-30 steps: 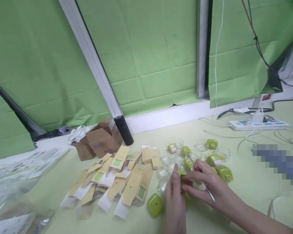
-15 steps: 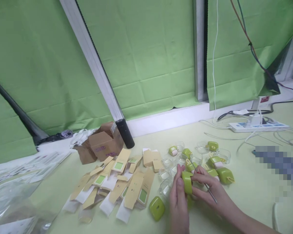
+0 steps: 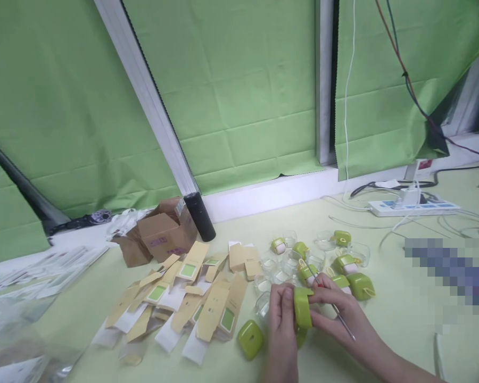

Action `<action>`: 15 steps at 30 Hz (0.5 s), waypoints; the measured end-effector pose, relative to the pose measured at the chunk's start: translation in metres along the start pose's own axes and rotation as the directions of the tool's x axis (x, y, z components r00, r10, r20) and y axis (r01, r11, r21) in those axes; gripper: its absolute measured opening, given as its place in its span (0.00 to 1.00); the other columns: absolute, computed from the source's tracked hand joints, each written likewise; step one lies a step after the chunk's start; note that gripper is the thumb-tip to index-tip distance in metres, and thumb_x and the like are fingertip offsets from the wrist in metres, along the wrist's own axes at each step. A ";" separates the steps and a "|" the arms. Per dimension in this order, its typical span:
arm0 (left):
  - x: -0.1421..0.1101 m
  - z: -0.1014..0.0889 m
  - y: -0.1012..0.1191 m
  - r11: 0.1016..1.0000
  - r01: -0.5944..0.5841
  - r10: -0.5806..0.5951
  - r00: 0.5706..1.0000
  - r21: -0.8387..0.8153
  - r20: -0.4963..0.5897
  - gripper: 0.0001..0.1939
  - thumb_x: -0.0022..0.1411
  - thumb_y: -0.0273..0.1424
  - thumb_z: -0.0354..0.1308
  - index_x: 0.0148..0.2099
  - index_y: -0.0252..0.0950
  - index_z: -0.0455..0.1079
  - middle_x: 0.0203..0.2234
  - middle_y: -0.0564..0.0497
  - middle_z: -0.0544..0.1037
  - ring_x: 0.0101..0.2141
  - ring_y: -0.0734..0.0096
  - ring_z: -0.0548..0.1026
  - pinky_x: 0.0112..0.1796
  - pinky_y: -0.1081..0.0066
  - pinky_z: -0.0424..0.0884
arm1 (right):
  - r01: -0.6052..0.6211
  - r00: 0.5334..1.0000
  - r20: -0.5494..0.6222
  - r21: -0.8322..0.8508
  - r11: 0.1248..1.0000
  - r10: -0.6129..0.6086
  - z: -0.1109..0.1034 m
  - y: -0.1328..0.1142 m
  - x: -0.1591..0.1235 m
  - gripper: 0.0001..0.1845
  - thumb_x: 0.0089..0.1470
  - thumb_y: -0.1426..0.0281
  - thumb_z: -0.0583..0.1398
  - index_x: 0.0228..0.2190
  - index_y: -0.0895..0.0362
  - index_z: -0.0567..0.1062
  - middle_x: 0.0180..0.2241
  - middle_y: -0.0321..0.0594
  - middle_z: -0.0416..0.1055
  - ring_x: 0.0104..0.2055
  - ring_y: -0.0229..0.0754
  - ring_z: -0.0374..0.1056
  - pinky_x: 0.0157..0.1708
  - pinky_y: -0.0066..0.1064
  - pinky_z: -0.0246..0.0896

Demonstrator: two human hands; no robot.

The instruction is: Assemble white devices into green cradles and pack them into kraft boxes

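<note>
A small green plastic case [image 3: 302,307] is held upright just above the table between both hands. My left hand [image 3: 280,331] pinches its left side with closed fingers. On its right side my right hand [image 3: 340,314] grips the case and also holds thin metal tweezers [image 3: 335,309] that run back along the palm. Another green case [image 3: 250,338] lies flat on the table left of my left hand. Several more green cases [image 3: 358,285] and clear plastic shells [image 3: 287,261] are scattered just behind the hands.
A heap of tan and white flat cartons [image 3: 191,300] lies to the left, with a brown cardboard box [image 3: 159,234] and a black cylinder [image 3: 199,216] behind it. Plastic bags [image 3: 19,314] fill the far left. A power strip [image 3: 413,206] with cables sits at the back right.
The hands have lifted the green case off the table and turned it upright between them. The view has shifted slightly, so the scattered things sit a little further left.
</note>
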State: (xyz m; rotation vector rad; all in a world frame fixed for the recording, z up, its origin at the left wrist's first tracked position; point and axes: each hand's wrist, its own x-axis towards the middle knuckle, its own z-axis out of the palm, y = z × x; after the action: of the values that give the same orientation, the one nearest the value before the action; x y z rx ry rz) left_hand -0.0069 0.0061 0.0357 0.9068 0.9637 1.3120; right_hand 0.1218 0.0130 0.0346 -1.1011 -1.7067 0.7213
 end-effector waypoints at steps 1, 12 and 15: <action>0.000 0.000 0.000 0.999 0.035 -0.035 0.999 -0.020 0.021 0.17 0.56 0.49 0.55 0.33 0.39 0.65 0.28 0.54 0.70 0.36 0.67 0.69 0.39 0.71 0.63 | -0.012 1.000 -0.002 0.027 1.000 0.012 0.000 0.000 0.000 0.15 0.52 0.56 0.60 0.24 0.54 0.78 0.25 0.38 0.64 0.35 0.46 0.62 0.36 0.36 0.62; 0.003 -0.006 -0.002 0.993 -0.114 0.116 0.988 -0.024 0.104 0.16 0.59 0.46 0.53 0.36 0.38 0.64 0.37 0.49 0.71 0.39 0.65 0.70 0.42 0.68 0.64 | -0.069 0.997 -0.010 0.175 0.982 0.072 -0.002 0.001 0.000 0.12 0.50 0.60 0.61 0.24 0.55 0.77 0.27 0.38 0.60 0.33 0.44 0.60 0.27 0.31 0.65; -0.001 -0.007 0.002 0.974 -0.201 0.189 0.975 0.107 0.115 0.15 0.59 0.45 0.54 0.34 0.38 0.63 0.38 0.49 0.70 0.39 0.67 0.69 0.41 0.69 0.63 | -0.104 0.994 0.053 0.215 0.971 0.095 -0.004 0.003 0.001 0.14 0.49 0.60 0.61 0.21 0.57 0.74 0.26 0.38 0.59 0.33 0.44 0.59 0.25 0.29 0.62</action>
State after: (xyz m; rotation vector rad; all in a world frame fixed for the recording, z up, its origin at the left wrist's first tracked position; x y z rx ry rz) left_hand -0.0138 0.0056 0.0354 1.1746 0.8952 1.3688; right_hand 0.1268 0.0148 0.0343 -1.0293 -1.5732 0.9770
